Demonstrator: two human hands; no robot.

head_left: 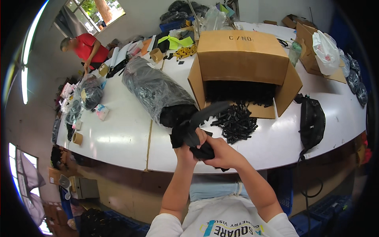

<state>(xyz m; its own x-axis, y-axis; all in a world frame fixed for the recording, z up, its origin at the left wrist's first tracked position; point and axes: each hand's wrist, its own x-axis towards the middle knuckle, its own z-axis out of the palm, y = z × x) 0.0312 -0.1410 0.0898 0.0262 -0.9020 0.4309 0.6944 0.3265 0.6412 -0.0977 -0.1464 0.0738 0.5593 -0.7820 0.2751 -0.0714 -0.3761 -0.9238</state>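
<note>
Near the front edge of the table, my left hand (186,153) and my right hand (219,151) are close together, both closed around a bunch of black fabric (203,151). A dark strap-like piece (205,114) sticks up from the bunch, blurred. Just beyond my hands lies a large clear plastic bag (152,85), with black cloth (175,114) coming out of its near end. To the right, a heap of small black pieces (237,123) spills from a cardboard box (242,59) whose open side faces me; more dark pieces lie inside it.
A black pouch-like bag (312,120) lies at the right. Tape rolls (77,138), yellow pieces (185,51) and wrapped bundles (91,93) sit farther left and back. At far right, a white plastic bag (325,51) hangs over another carton. A person in red (89,49) stands at the far left.
</note>
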